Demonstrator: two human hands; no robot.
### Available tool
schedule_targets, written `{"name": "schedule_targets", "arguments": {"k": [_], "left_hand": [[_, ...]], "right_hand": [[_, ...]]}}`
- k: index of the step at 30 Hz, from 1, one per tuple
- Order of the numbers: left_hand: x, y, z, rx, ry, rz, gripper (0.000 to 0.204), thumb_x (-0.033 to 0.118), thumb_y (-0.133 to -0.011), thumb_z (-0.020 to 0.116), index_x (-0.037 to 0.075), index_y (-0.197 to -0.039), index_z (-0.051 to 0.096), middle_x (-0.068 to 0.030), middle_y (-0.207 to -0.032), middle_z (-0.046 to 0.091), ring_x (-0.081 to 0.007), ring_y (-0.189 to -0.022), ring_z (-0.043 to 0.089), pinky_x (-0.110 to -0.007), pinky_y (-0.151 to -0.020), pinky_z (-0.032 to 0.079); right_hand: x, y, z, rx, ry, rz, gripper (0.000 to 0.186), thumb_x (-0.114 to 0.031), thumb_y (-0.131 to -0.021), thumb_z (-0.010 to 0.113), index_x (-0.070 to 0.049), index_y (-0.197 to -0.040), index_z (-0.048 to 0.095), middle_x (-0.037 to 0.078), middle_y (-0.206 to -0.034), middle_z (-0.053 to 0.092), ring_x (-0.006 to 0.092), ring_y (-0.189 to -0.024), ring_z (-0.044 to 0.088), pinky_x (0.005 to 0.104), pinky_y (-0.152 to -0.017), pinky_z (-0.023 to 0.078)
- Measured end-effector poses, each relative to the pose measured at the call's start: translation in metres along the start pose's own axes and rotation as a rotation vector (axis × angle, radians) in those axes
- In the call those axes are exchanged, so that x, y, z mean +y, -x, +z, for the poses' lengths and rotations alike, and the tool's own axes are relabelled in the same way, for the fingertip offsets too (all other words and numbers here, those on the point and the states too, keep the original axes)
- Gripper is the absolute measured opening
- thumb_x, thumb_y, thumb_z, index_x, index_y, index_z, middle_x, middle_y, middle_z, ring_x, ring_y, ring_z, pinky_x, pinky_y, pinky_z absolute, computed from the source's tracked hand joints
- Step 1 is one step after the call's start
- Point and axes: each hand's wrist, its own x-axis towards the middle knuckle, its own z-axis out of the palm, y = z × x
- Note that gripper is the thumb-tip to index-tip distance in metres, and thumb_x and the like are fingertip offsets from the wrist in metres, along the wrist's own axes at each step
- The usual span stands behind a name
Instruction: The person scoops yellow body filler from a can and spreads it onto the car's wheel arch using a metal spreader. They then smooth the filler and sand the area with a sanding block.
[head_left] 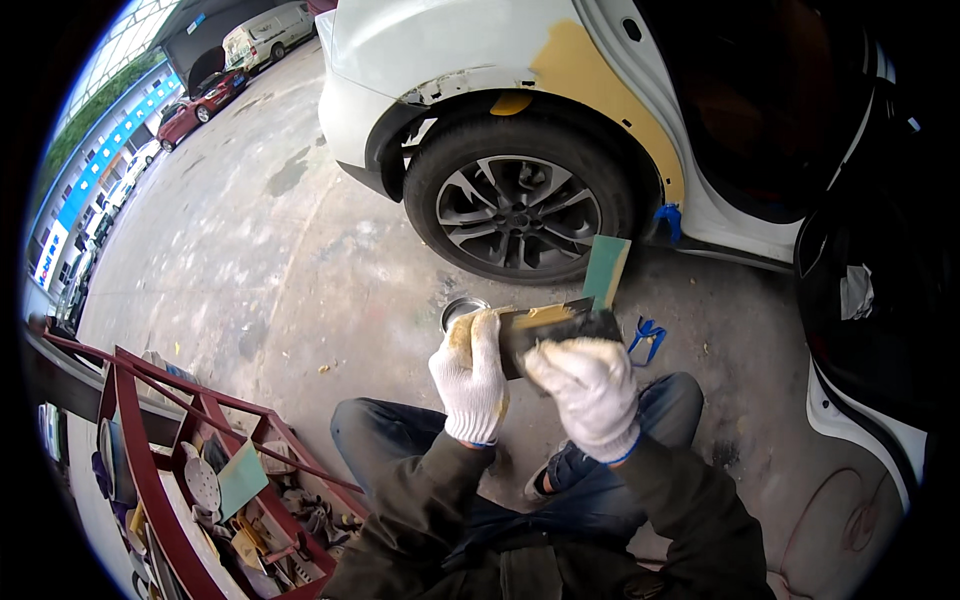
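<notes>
In front of my knees, both hands wear white knitted gloves, stained yellowish. My left hand grips the edge of a dark flat putty board. Yellow putty lies along its upper side. Over the board's right part is my right hand, its fingers closed on a dark putty spreader; motion blurs the spreader. Just beyond my left hand, a round metal can stands on the floor. Beyond the spreader is a green strip with a pale yellowish edge.
Ahead stands a white car with yellow filler around its wheel arch. Its wheel faces me; its door is open at right. A blue clip-like thing lies on the floor. At left, a red metal rack holds discs and tools.
</notes>
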Motion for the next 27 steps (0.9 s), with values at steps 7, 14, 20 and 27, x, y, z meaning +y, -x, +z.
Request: {"name": "schedule_targets", "arguments": {"k": [7,14,20,27], "left_hand": [[-0.013,-0.004,-0.006,-0.109,0.025,-0.078,0.020,0.013,-0.098,0.058,-0.005,-0.098,0.068,-0.0150,-0.077,0.067,-0.0145,-0.072,0.060,-0.030,-0.069,0.049],[0.000,-0.005,-0.007,-0.223,0.074,-0.163,0.020,0.011,-0.096,0.060,-0.008,-0.098,0.069,-0.0103,-0.081,0.069,-0.0111,-0.077,0.060,-0.027,-0.073,0.049],[-0.016,-0.007,-0.012,-0.081,0.094,-0.192,0.022,0.012,-0.098,0.059,-0.008,-0.100,0.068,-0.0090,-0.087,0.069,-0.0109,-0.080,0.059,-0.026,-0.075,0.048],[-0.007,-0.009,-0.006,0.022,0.047,-0.155,0.026,0.019,-0.101,0.057,-0.005,-0.096,0.066,-0.0016,-0.082,0.062,-0.0077,-0.077,0.052,-0.026,-0.070,0.045]], "right_hand": [[0.012,-0.023,-0.029,-0.008,-0.354,0.199,0.033,0.001,-0.083,0.071,-0.009,-0.114,0.073,0.004,-0.106,0.068,0.0179,-0.093,0.065,0.0302,-0.082,0.054],[0.038,-0.035,-0.052,-0.320,-1.131,0.795,0.023,-0.003,-0.093,0.065,0.001,-0.115,0.070,0.013,-0.117,0.070,0.0181,-0.111,0.065,0.0306,-0.095,0.052],[0.052,-0.025,-0.047,-0.280,-0.110,0.125,0.032,-0.007,-0.079,0.073,-0.014,-0.110,0.074,0.002,-0.107,0.070,0.0219,-0.097,0.066,0.0336,-0.080,0.053],[-0.004,0.006,-0.014,-0.167,-0.010,-0.025,0.037,-0.008,-0.070,0.076,-0.019,-0.106,0.075,-0.004,-0.100,0.066,0.0181,-0.090,0.062,0.0325,-0.074,0.050]]}}
